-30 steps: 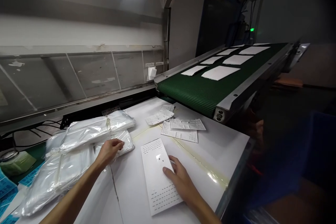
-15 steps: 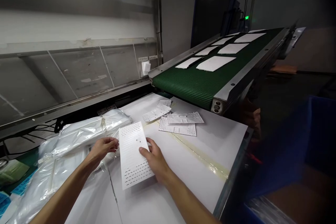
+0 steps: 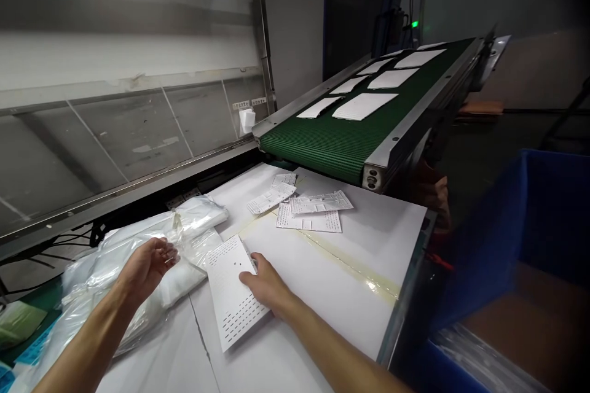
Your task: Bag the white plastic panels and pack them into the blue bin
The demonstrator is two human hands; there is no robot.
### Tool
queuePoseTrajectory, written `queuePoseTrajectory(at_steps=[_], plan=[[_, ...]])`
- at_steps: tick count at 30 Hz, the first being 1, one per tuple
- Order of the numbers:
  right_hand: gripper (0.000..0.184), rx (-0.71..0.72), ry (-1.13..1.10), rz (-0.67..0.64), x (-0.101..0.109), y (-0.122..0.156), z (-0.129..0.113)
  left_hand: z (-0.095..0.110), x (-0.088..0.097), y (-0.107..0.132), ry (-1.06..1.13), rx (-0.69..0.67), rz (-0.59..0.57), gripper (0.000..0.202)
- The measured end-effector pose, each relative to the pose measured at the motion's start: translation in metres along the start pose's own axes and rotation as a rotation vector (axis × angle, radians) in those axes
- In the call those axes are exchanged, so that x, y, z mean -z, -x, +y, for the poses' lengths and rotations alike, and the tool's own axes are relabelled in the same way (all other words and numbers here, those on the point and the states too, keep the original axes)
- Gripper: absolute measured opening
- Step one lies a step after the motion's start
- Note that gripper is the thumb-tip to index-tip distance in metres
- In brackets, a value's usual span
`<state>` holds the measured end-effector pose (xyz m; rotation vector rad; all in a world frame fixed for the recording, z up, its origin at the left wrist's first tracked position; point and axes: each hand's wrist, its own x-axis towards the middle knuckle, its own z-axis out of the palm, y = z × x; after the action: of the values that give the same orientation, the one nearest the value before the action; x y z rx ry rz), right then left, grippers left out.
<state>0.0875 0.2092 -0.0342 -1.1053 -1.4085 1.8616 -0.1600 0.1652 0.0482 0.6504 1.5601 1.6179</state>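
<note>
resting on: white table (image 3: 354,264) with a taped seam, green conveyor belt (image 3: 318,147) rising far right, blue bin (image 3: 516,227) near right
counts: one perforated white panel (image 3: 233,298), four loose sheets (image 3: 308,218), eight belt sheets (image 3: 364,106)
left hand (image 3: 147,267): open, above plastic bags (image 3: 198,215)
right hand (image 3: 267,285): on panel's right edge, grip unclear
panel: near middle of table, beside bags

My right hand (image 3: 267,288) hides one edge of the punched sheet (image 3: 230,298). Blue bin (image 3: 539,227) cut off right and bottom, contents unclear. Blue labels (image 3: 27,356) cut off bottom left, print unreadable. Brown thing (image 3: 431,193) under the conveyor belt (image 3: 322,147) too dark to tell.
</note>
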Motion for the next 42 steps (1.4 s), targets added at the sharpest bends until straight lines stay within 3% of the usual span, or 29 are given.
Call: queuePoseTrajectory(at_steps=[5, 10, 12, 14, 18, 23, 29, 38, 42], plan=[[0.061, 0.041, -0.1, -0.04, 0.008, 0.009, -0.001, 0.001, 0.003, -0.003, -0.257, -0.005, -0.164, 0.022], [0.052, 0.098, -0.201, -0.16, 0.022, 0.051, -0.015, 0.008, -0.008, -0.01, -0.621, -0.048, -0.228, 0.03], [0.053, 0.186, -0.075, -0.157, 0.021, 0.065, -0.02, 0.012, -0.018, -0.014, -0.749, -0.071, -0.267, 0.034], [0.057, 0.316, 0.164, -0.068, 0.014, 0.072, -0.023, 0.017, -0.03, -0.019, -0.857, -0.078, -0.303, 0.035], [0.061, 0.469, 0.514, 0.125, -0.013, 0.059, -0.02, 0.026, -0.046, -0.029, -0.991, -0.081, -0.305, 0.038], [0.06, 0.486, 0.744, 0.185, -0.043, 0.036, -0.025, 0.032, -0.049, -0.038, -1.032, -0.106, -0.263, 0.042], [0.066, 0.503, 1.04, 0.076, -0.051, 0.024, -0.057, 0.041, -0.05, -0.036, -1.02, -0.239, -0.19, 0.045], [0.058, 0.375, 1.026, -0.046, -0.05, -0.003, -0.1, 0.041, -0.055, -0.013, -1.209, -0.488, -0.118, 0.031], [0.052, 0.337, 0.97, -0.11, -0.038, 0.003, -0.107, 0.033, -0.063, -0.002, -1.295, -0.647, -0.15, 0.023]])
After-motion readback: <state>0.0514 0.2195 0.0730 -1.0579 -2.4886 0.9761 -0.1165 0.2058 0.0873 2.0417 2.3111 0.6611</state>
